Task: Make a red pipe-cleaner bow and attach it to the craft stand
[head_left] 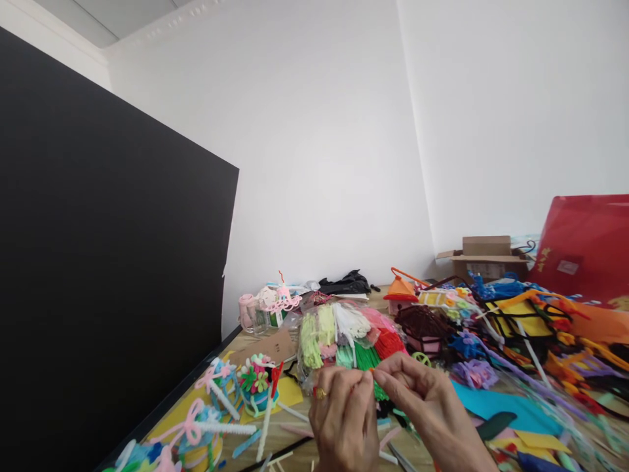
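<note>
My left hand [344,419] and my right hand [427,406] are raised together low in the middle of the view, fingertips meeting in a pinch. Between the fingertips a tiny orange piece [372,371] shows, too small to name. A gold ring sits on a left finger. Just behind the hands lies a clear bag of pipe cleaners [344,337] in green, white, pink and red.
A large black board [98,262] stands along the left. The wooden table [295,436] holds pipe-cleaner crafts [255,383], blue paper [496,403], a heap of colourful craft pieces [531,328], a cardboard box [484,257] and a red bag [587,246] at the back right.
</note>
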Available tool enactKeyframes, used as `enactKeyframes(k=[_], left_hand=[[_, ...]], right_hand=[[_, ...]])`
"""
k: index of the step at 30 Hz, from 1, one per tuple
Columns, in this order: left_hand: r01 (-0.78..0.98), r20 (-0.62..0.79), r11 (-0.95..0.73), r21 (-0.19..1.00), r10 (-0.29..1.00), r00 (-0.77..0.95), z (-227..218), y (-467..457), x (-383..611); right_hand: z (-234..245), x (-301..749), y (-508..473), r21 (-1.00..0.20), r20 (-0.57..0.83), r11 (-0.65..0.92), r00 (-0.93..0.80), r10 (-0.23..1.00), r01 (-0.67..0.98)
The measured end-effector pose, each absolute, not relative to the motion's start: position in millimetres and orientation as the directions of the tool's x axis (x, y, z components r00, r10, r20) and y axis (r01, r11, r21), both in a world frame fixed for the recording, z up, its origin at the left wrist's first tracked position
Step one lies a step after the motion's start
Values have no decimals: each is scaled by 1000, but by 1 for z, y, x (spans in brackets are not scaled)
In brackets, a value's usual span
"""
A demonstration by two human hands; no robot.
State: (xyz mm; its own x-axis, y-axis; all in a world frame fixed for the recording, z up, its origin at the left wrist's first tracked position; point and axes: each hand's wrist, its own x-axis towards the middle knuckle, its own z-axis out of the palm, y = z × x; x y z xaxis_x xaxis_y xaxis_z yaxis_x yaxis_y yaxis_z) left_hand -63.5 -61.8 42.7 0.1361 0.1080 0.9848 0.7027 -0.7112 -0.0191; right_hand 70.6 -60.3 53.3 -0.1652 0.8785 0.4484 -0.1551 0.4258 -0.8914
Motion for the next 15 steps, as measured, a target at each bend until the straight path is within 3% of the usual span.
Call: enactKeyframes(k=[1, 3, 5, 6, 9, 12, 15], left_hand=[[646, 977, -759, 86, 191, 94, 46, -63, -62], [469, 885, -778, 418, 465, -17, 53, -67, -61], [233, 637, -611, 757, 770, -51, 59, -70, -62], [127, 493, -489, 863, 870, 2, 62, -71, -63], [-76, 260, -248, 966, 917, 302, 65, -69, -67], [-244, 242, -143, 959, 860, 448, 63, -66, -67], [-348, 230, -66, 935, 860, 456, 61, -65, -63]], right_hand=[[54, 74, -60, -887, 459, 439, -168, 872, -146], [58, 81, -59, -881, 473, 461, -206, 856, -108], [63, 88, -60, -875, 479, 481, -256, 840, -59], [65, 91, -60, -873, 477, 486, -283, 832, -44], [72, 96, -63, -876, 469, 476, -359, 807, -75], [76, 96, -67, -887, 460, 431, -424, 780, -168], [76, 97, -68, -889, 458, 409, -451, 766, -207]])
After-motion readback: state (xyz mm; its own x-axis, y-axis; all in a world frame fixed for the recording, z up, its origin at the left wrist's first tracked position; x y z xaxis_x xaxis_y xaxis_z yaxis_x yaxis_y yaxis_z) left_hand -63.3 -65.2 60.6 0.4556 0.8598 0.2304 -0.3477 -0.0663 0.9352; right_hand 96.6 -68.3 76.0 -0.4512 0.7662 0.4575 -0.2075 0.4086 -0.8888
